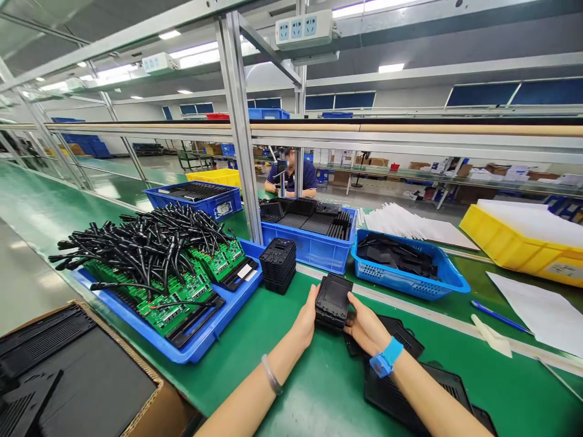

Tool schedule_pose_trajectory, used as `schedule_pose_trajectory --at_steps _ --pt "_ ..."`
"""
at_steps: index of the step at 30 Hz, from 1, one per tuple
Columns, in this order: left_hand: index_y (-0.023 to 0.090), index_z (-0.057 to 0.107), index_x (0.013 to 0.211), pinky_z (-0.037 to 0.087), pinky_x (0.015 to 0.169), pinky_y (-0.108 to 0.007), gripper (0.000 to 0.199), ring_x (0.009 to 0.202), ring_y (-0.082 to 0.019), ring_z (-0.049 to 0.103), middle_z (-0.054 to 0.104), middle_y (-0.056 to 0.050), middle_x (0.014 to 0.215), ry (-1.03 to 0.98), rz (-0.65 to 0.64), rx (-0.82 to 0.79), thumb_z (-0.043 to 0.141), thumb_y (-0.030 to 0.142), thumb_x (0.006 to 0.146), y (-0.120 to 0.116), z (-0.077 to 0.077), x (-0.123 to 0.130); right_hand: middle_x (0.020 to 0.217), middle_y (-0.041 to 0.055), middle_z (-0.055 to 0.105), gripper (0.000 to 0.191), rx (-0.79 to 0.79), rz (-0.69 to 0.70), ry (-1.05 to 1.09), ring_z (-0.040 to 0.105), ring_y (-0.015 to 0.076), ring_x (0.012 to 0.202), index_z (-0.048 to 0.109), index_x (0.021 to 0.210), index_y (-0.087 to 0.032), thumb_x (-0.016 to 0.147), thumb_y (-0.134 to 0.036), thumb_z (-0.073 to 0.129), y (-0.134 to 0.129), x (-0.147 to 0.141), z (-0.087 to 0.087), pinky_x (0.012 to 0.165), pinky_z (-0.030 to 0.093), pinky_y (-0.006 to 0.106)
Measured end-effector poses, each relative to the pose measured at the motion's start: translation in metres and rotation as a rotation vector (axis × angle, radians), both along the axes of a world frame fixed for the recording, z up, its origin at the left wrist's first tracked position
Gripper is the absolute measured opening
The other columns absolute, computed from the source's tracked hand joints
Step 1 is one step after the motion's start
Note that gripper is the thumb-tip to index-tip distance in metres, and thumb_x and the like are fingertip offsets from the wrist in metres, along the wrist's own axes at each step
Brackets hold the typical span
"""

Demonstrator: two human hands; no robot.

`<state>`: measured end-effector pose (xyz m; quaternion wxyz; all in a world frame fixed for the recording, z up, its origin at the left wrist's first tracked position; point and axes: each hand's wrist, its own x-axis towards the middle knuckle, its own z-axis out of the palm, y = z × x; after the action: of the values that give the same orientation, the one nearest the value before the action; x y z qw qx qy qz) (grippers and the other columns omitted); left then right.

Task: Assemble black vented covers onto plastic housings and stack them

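Observation:
Between my two hands is a small stack of black plastic covers (pixel 334 297), held just above the green bench. My left hand (pixel 306 315) presses its left side, while my right hand (pixel 364 321) grips the right side and lower edge. Beyond my left hand stands a taller stack of similar black covers (pixel 279 267). Larger black vented panels (pixel 401 337) lie partly under my right forearm. To the left, a blue tray (pixel 200 349) holds green circuit boards (pixel 168 312) topped by a tangle of black cables (pixel 155 243).
Behind my hands are a blue bin (pixel 314 249) of black panels and a blue basket (pixel 410 285) of black parts. A metal post (pixel 241 139) rises from the bench. A cardboard box (pixel 155 394) sits front left. A pen (pixel 501 317) lies right. A person (pixel 307 176) sits opposite.

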<state>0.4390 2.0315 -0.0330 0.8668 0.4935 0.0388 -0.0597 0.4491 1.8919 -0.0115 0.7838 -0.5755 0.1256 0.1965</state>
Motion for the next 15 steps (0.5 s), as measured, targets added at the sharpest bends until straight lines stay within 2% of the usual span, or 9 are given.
schedule_pose_trajectory --at_steps 2,4,6,9,12,15 --pt "0.021 0.062 0.123 0.034 0.110 -0.037 0.047 0.122 -0.022 0.054 0.065 -0.005 0.126 0.050 0.059 -0.029 0.042 0.050 0.092 -0.002 -0.002 0.006 0.108 0.0121 0.070 0.038 0.159 0.007 0.020 0.065 0.0245 0.099 0.060 0.112 -0.017 0.091 -0.044 0.044 0.014 0.001 0.004 0.083 0.054 0.040" --pt "0.018 0.067 0.115 0.037 0.108 -0.036 0.040 0.116 -0.022 0.059 0.070 -0.006 0.116 0.095 0.135 -0.046 0.050 0.045 0.090 0.000 -0.001 0.014 0.107 0.0119 0.070 0.036 0.243 -0.007 0.030 0.066 0.0235 0.099 0.060 0.112 -0.015 0.093 -0.039 0.041 0.030 0.010 0.007 0.084 0.054 0.039" --pt "0.016 0.071 0.106 0.040 0.105 -0.036 0.034 0.108 -0.022 0.063 0.073 -0.007 0.106 0.129 0.198 -0.063 0.055 0.040 0.088 0.006 0.002 0.024 0.109 0.0118 0.070 0.035 0.253 -0.021 0.042 0.066 0.0221 0.099 0.059 0.113 -0.014 0.093 -0.035 0.040 0.046 0.023 0.007 0.084 0.054 0.037" --pt "0.013 0.072 0.095 0.044 0.100 -0.038 0.031 0.098 -0.023 0.067 0.075 -0.010 0.096 0.132 0.223 -0.081 0.054 0.037 0.087 0.021 0.008 0.041 0.111 0.0112 0.069 0.035 0.170 -0.004 -0.007 0.067 0.0209 0.098 0.059 0.111 -0.015 0.093 -0.034 0.037 0.066 0.040 0.004 0.083 0.054 0.035" --pt "0.011 0.070 0.098 0.044 0.101 -0.039 0.041 0.103 -0.024 0.065 0.073 -0.013 0.103 0.112 0.232 -0.070 0.046 0.043 0.090 0.035 0.012 0.048 0.110 0.0107 0.069 0.038 0.099 0.047 -0.056 0.067 0.0211 0.097 0.059 0.111 -0.016 0.094 -0.038 0.033 0.075 0.051 0.002 0.083 0.054 0.037" --pt "0.009 0.062 0.113 0.035 0.109 -0.041 0.052 0.124 -0.026 0.053 0.061 -0.019 0.127 0.148 0.301 -0.029 0.037 0.050 0.093 0.041 0.010 0.033 0.112 0.0109 0.068 0.037 0.028 0.083 -0.069 0.065 0.0231 0.097 0.060 0.111 -0.018 0.090 -0.042 0.042 0.056 0.057 0.006 0.091 0.050 0.044"
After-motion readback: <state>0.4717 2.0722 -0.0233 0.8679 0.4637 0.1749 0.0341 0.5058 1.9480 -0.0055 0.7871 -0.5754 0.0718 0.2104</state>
